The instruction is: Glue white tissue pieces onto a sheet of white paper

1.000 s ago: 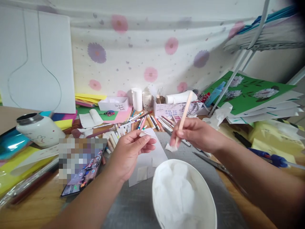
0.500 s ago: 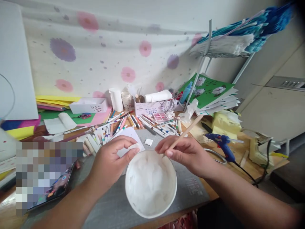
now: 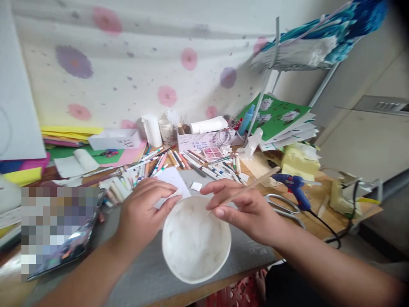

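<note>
A white bowl-shaped form [image 3: 195,243] covered in white paper sits on the grey mat [image 3: 153,273] near the table's front edge. My left hand [image 3: 145,213] is at its upper left rim, fingers pinched on a small white paper piece. My right hand [image 3: 246,209] is at the upper right rim, closed on a thin wooden stick [image 3: 252,186] that slants up to the right, its lower tip over the bowl's rim.
Several markers and pens [image 3: 179,162] lie scattered behind the bowl. A blue glue gun [image 3: 294,185] and scissors [image 3: 283,205] lie to the right. A phone [image 3: 64,251] lies at the left. Paper stacks [image 3: 284,123] and a wire rack stand at the back right.
The view swung to the right and down. Both hands came down to the bowl's rim. The stick tilted from near upright to a low slant to the right.
</note>
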The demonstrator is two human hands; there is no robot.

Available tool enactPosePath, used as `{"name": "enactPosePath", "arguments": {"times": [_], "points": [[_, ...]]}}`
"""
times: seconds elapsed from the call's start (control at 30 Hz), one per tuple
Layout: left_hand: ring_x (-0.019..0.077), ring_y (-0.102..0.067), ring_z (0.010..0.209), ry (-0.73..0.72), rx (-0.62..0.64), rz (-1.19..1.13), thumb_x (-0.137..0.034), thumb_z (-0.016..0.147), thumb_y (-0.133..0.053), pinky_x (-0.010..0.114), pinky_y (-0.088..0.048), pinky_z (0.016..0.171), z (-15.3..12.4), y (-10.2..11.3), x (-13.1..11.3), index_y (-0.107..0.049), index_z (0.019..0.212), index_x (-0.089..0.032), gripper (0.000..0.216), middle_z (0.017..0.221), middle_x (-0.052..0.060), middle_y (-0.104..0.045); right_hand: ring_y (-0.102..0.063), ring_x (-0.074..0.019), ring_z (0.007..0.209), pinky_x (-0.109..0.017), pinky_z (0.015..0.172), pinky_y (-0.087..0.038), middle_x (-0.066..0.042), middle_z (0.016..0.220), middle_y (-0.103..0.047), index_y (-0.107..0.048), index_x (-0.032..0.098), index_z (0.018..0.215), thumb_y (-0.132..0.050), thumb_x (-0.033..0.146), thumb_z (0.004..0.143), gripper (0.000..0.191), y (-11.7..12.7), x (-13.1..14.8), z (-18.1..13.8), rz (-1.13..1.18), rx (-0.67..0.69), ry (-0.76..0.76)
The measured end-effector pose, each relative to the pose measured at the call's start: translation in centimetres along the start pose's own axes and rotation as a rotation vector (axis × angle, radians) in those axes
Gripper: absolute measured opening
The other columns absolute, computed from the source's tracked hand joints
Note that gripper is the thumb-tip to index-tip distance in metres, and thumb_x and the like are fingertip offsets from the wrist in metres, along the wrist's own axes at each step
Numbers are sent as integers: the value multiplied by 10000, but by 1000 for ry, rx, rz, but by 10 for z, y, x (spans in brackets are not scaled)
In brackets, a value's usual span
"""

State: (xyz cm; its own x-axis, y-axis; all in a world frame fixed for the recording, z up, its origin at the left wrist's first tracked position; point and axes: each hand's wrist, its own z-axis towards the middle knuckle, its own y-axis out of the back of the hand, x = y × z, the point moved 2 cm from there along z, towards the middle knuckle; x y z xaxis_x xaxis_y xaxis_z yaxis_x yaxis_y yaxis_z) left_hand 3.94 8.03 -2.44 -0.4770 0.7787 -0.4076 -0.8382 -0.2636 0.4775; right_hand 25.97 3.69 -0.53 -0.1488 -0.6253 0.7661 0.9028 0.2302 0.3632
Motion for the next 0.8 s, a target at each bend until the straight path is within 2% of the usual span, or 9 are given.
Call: {"name": "enactPosePath", "arguments": {"times": [0.23,0.37,0.47,0.57,0.67,0.8], "points": [[238,-692,836,-57,132,65,-239,835,-646,442,-450,946,0,1,-6,-702,794,-281,81,842,9,-765,-596,-200,1188,-367,979,-482,-47,923,-754,-722,208,907,-641,183,887,87,-3,2,6,-51,55,33],[234,-675,876,-178,165,-16,-136,819,-602,410,-464,909,0,1,-5,-704,905,-275,192,882,23,-743,-656,-174,1086,-312,976,-488,-57,909,-754,-717,177,863,-651,165,871,68,-10,10,15,-77,46,77],[226,-662,891,-206,174,-50,-125,810,-592,375,-476,899,1,1,-2,-696,903,-268,200,899,29,-726,-671,-162,1034,-286,942,-511,-65,951,-747,-703,177,820,-653,175,865,67,-18,11,21,-116,30,143],[185,-674,875,-150,161,-53,-142,829,-581,305,-507,890,0,1,2,-683,885,-278,179,904,0,-723,-680,-152,947,-275,872,-540,-78,934,-742,-692,160,821,-601,209,904,132,-22,8,27,-210,-9,201],[146,-704,835,-42,139,-37,-236,844,-596,221,-550,802,-3,3,7,-685,901,-318,133,926,-47,-737,-686,-149,889,-268,839,-546,-92,878,-744,-682,137,817,-563,227,929,187,-21,5,29,-232,-9,220],[175,-736,774,123,117,34,-387,820,-610,239,-587,718,-6,5,12,-719,856,-334,127,884,-55,-770,-678,-158,987,-270,897,-532,-118,935,-743,-675,121,841,-593,208,909,138,-20,4,31,-157,30,224]]}}
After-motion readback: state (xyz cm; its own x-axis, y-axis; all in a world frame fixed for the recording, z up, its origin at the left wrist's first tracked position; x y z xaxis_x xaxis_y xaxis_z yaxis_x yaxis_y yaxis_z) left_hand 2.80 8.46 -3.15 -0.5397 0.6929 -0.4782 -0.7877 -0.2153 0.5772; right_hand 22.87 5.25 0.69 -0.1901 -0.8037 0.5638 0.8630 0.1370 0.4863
